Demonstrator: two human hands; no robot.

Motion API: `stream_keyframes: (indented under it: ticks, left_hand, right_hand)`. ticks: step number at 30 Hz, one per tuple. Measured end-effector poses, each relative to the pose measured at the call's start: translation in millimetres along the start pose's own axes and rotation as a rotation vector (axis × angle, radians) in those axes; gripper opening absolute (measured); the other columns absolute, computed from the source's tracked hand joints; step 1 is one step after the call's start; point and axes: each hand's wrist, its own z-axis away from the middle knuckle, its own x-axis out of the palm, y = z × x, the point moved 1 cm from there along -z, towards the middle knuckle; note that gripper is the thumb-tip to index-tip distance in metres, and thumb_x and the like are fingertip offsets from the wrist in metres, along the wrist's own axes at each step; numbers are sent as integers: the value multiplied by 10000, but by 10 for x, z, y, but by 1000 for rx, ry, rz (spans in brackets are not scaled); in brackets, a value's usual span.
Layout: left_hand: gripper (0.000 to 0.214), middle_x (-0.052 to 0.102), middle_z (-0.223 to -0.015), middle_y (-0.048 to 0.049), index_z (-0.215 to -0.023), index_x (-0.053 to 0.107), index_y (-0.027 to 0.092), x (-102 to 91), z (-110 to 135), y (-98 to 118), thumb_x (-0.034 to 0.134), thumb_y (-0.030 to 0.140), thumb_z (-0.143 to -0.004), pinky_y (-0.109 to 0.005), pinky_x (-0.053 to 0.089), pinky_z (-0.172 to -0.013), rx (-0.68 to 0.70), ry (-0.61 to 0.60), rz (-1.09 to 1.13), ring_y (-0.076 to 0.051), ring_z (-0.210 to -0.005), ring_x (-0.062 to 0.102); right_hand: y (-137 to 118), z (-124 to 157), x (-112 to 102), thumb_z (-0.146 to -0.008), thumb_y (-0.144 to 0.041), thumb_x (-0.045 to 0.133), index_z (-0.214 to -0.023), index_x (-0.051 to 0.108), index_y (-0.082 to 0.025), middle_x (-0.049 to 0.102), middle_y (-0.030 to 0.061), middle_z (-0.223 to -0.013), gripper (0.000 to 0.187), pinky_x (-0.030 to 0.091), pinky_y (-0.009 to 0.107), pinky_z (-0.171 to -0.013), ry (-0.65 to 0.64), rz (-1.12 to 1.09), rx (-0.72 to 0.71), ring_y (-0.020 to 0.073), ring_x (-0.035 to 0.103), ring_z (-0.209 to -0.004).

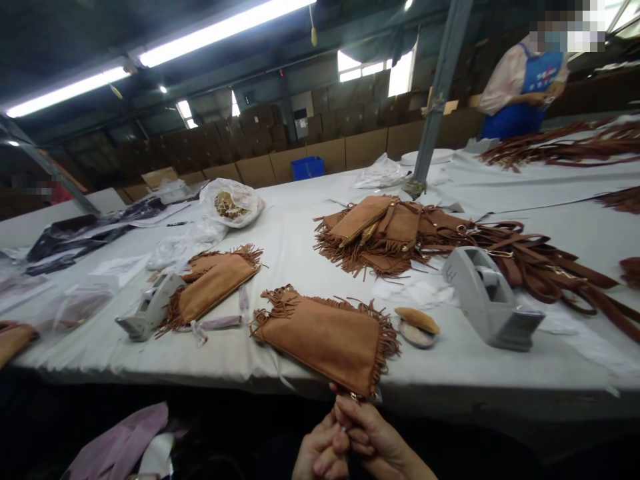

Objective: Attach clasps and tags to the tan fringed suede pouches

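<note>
A brown suede pouch [323, 337] with fringed edges lies flat at the table's front edge, its zipped side towards me. Just below its right corner, where a small metal fitting [356, 397] shows, my two hands meet. My left hand [323, 448] is closed, its fingers bunched against the other hand. My right hand [373, 437] is closed too, fingertips pinched close to the pouch corner. A tiny pale bit shows between the fingers, too small to name. Right of the pouch sits a small round dish [417, 335] with a tan pad [417, 320] on it.
Grey tape dispensers stand left [150, 310] and right [487, 300]. Another fringed pouch [217, 283] lies at left, a pile of pouches [373, 230] with straps [540, 263] behind. A plastic bag [233, 203] sits farther back. A metal post [440, 93] rises from the table; a person [525, 87] stands beyond.
</note>
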Motion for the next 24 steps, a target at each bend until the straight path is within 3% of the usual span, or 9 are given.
stream_keyframes:
  ticks: [3, 6, 9, 13, 16, 19, 22, 24]
  left_hand:
    - [194, 543, -532, 46, -935, 637, 123, -117, -61, 1, 704, 132, -754, -129, 152, -296, -6, -6, -73, 28, -250, 273]
    - [73, 509, -523, 60, -815, 623, 131, -129, -74, 43, 683, 129, -772, -120, 156, -288, 21, 24, -82, 35, -245, 253]
    - [109, 486, -561, 66, -801, 615, 125, 16, 8, 167, 542, 77, -866, -96, 158, -290, 79, 98, -34, 58, -250, 209]
    - [370, 482, -642, 49, -935, 631, 118, 305, 194, 460, 272, 31, -961, -62, 197, -307, 183, 144, 8, 76, -266, 242]
    - [440, 492, -673, 38, -943, 633, 111, 438, 302, 689, 199, 51, -979, -54, 207, -308, 285, 133, 7, 85, -267, 258]
    - [425, 563, -729, 8, -956, 626, 112, 442, 360, 802, 203, 86, -988, -57, 200, -304, 339, 173, -34, 88, -266, 253]
    - [203, 645, -794, -16, -1016, 594, 152, 316, 382, 755, 399, 162, -963, -77, 180, -297, 314, 263, -183, 76, -262, 240]
    - [206, 674, -786, -14, -1061, 562, 192, 181, 390, 675, 556, 322, -902, -105, 160, -284, 246, 324, -419, 47, -245, 266]
  right_hand:
    - [-20, 12, 37, -643, -358, 832, -958, 665, -157, 424, -110, -473, 409, 133, 94, -324, 13, 28, -7, -25, 185, -342]
    - [-86, 111, 92, -652, -442, 807, -1012, 665, -172, 576, -45, -569, 472, 261, 100, -355, 29, 91, -42, -1, 368, -369]
    - [-189, 251, 67, -672, -561, 739, -1064, 643, -182, 704, 63, -813, 553, 315, 121, -361, 50, 313, -38, 61, 559, -451]
    - [-451, 425, -165, -680, -660, 646, -1008, 664, -127, 722, 120, -825, 627, 329, 169, -339, 123, 691, -55, 115, 598, -436]
    - [-823, 552, -443, -696, -635, 620, -959, 696, -132, 729, 107, -799, 572, 396, 218, -391, 333, 872, -232, 134, 595, -471]
    - [-1319, 667, -738, -705, -588, 601, -887, 722, -154, 731, 95, -744, 486, 462, 276, -487, 656, 1094, -501, 177, 612, -541]
    - [-1801, 728, -971, -745, -505, 574, -887, 721, -183, 743, 116, -861, 382, 488, 343, -620, 1004, 1451, -768, 225, 644, -636]
    - [-2023, 717, -1074, -822, -409, 488, -925, 701, -153, 716, 161, -1020, 348, 482, 360, -735, 1092, 1675, -869, 260, 667, -801]
